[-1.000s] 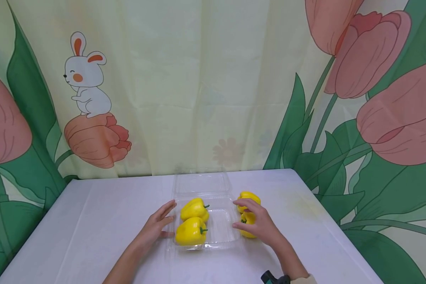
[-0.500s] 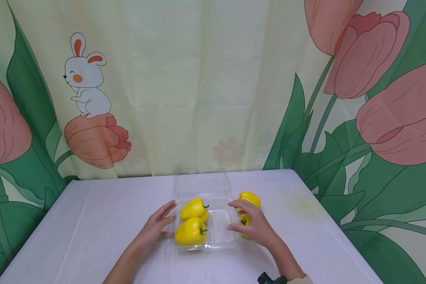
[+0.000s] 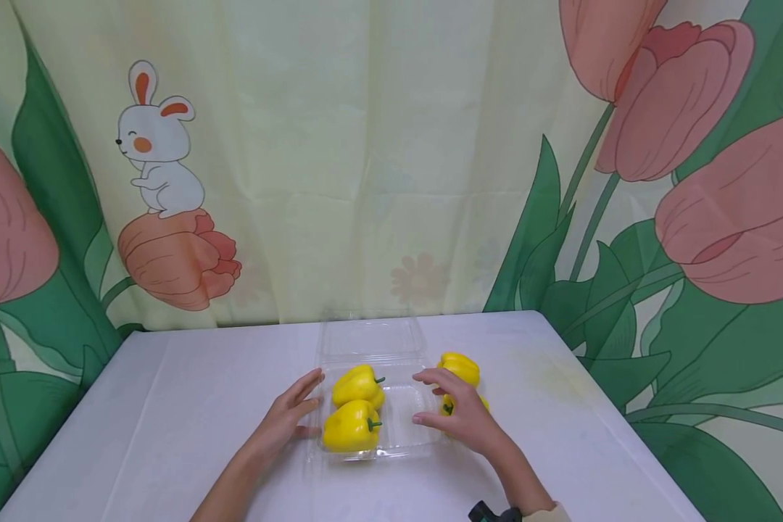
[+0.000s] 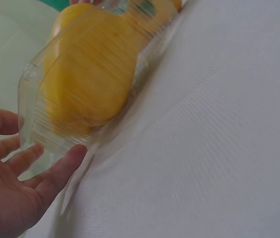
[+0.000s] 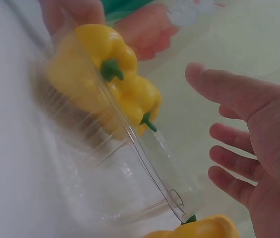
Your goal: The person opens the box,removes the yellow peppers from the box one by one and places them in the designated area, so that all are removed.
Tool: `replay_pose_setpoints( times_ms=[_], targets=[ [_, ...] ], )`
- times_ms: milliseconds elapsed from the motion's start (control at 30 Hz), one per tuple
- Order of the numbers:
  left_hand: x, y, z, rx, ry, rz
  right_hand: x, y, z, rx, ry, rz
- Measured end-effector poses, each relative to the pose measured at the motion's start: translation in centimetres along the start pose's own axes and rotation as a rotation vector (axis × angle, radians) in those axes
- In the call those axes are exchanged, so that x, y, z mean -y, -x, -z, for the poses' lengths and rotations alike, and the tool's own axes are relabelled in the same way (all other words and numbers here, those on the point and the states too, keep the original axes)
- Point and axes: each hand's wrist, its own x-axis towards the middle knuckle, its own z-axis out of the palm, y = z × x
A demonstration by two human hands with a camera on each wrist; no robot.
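Observation:
A clear plastic box lies with its lid folded back behind it. In its left half are two yellow peppers with green stems, one behind the other. The left hand touches the box's left wall with spread fingertips; the left wrist view shows its fingers at the clear wall. Over the box's right side hovers the right hand, fingers apart and holding nothing; in the right wrist view that hand is clear of the box. Two more yellow peppers sit right of the box, the nearer mostly hidden by this hand.
A white cloth covers the table. Behind the table hangs a pale curtain printed with a rabbit, tulips and leaves. A dark device is at the right wrist, beside a beige sleeve.
The right hand has moved a little to the left, away from the loose peppers and farther over the box. The left hand, the box and the peppers have stayed in place.

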Motion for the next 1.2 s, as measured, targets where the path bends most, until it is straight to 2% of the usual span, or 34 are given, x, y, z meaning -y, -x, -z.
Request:
replay_pose_setpoints(
  times_ms=[133, 400, 1200],
  targets=[
    [0.08, 0.03, 0.03, 0.000, 0.009, -0.002, 0.09, -0.06, -0.12, 0.012, -0.021, -0.010],
    [-0.11, 0.12, -0.03, -0.003, 0.000, -0.002, 0.14, -0.26, -0.34, 0.018, 0.004, 0.040],
    [0.05, -0.03, -0.06, -0.008, 0.004, 0.003, 0.63, -0.40, -0.90, 0.067, -0.024, 0.057]
  ],
)
